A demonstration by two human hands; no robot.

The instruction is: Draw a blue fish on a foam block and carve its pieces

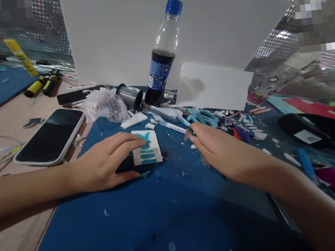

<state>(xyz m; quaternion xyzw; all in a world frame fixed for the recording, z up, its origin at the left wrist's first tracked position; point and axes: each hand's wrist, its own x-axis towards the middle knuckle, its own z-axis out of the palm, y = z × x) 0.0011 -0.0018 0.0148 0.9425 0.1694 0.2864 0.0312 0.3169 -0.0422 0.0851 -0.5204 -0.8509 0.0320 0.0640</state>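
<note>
My left hand (107, 159) lies spread on the blue mat (167, 219), palm down. Its fingertips rest on a small white card (154, 145) bearing several teal strips, partly covered by the fingers. Close to the left thumb lies a loose teal sliver (145, 174). My right hand (215, 146) is closed around a thin pointed tool (190, 130) with a green part; its exact kind is unclear, as the fingers cover most of it. Just beyond that hand are teal-handled scissors (203, 117) and a white pen-like stick (170, 127).
A dark drink bottle (160, 65) with a blue cap stands before a white board (119, 29). At left are a phone (51, 135), a plastic bag (104, 104) and a grey spool (129, 96). Paper scraps and a black strap-like object (305, 129) clutter the right side.
</note>
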